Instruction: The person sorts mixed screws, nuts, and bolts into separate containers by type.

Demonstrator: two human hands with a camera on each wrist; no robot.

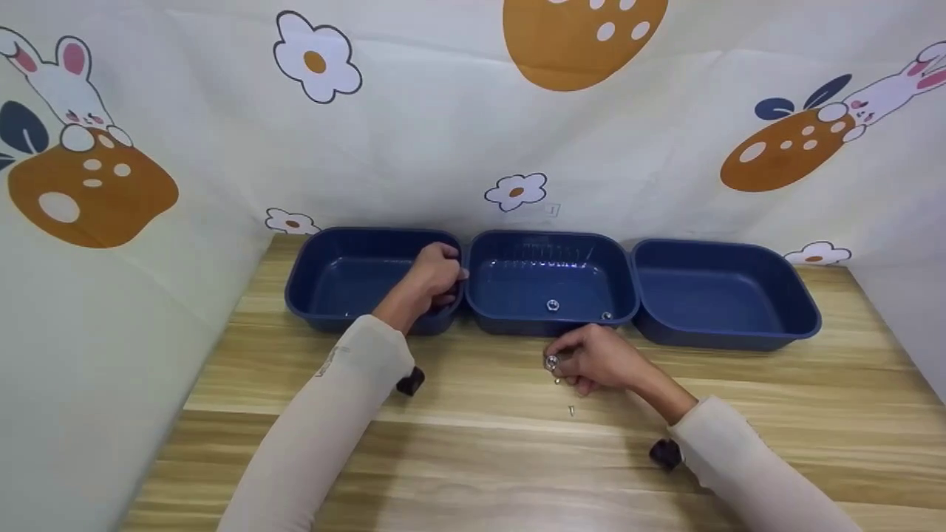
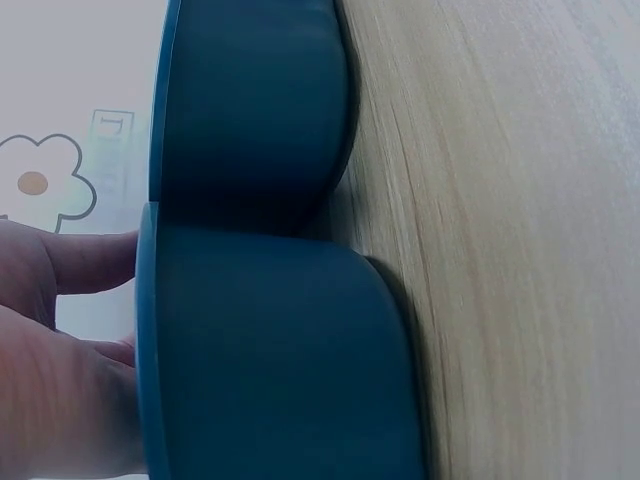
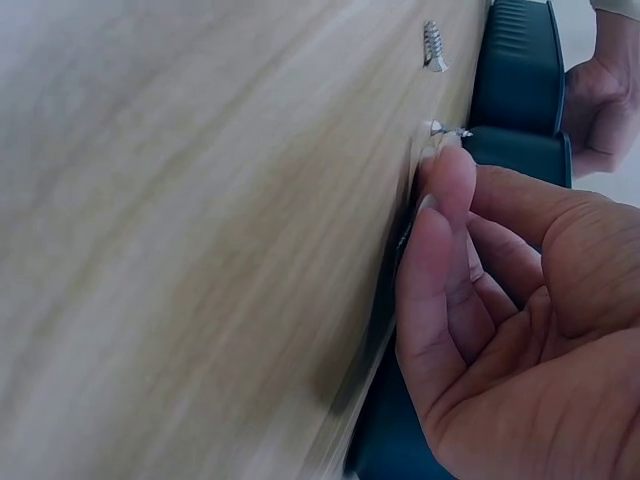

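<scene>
My right hand (image 1: 599,358) is just in front of the middle blue bin (image 1: 550,325), its thumb and fingers pinching a shiny metal nut (image 1: 551,362). A small screw (image 1: 557,381) shows right by those fingertips, and another screw (image 3: 433,47) lies on the table close by. Inside the middle bin are two nuts, one larger (image 1: 553,304) and one smaller (image 1: 607,315). My left hand (image 1: 434,275) reaches into the left blue bin (image 1: 304,316), at its right end wall. Its fingertips are partly hidden by that wall in the left wrist view; whether they hold anything cannot be seen.
A third blue bin (image 1: 728,338) stands to the right, in a row with the others. Behind them hangs a patterned cloth (image 1: 414,148). Wood-grain tabletop (image 1: 473,458) extends in front. Dark devices (image 1: 411,381) sit at both wrists.
</scene>
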